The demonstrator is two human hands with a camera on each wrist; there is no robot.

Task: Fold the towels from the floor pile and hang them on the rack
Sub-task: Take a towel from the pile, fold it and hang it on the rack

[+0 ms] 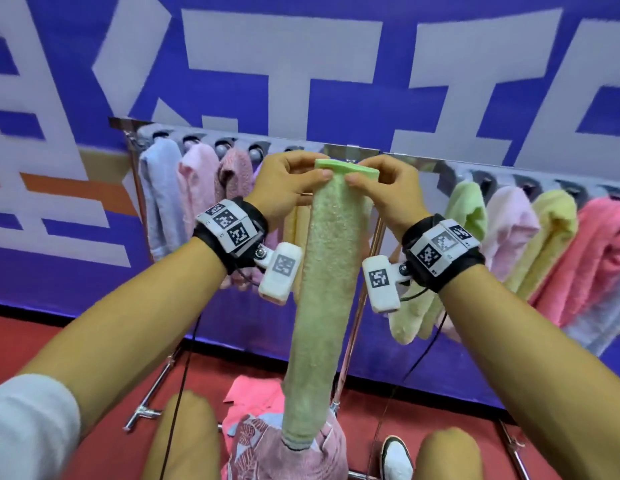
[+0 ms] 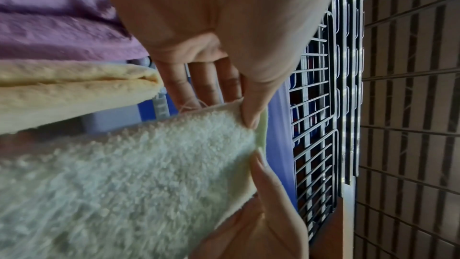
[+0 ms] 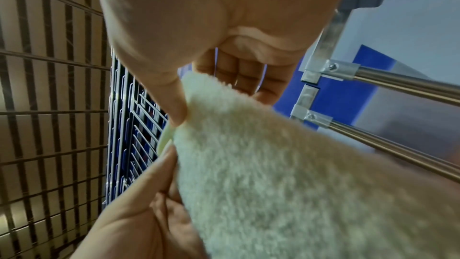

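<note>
Partly hidden: floor pile (image 1: 267,441) behind green towel (image 1: 322,289).

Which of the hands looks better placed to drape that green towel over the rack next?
Probably the left hand. Both pinch the green towel's top edge, the right hand too, but the free rack stretch lies just behind the left, past the yellow towel.

green towel (image 1: 322,278): fluffy terry cloth, matt (smooth flat-woven band at top edge)
rack (image 1: 422,161): shiny polished metal
floor (image 1: 59,341): matt red
</note>
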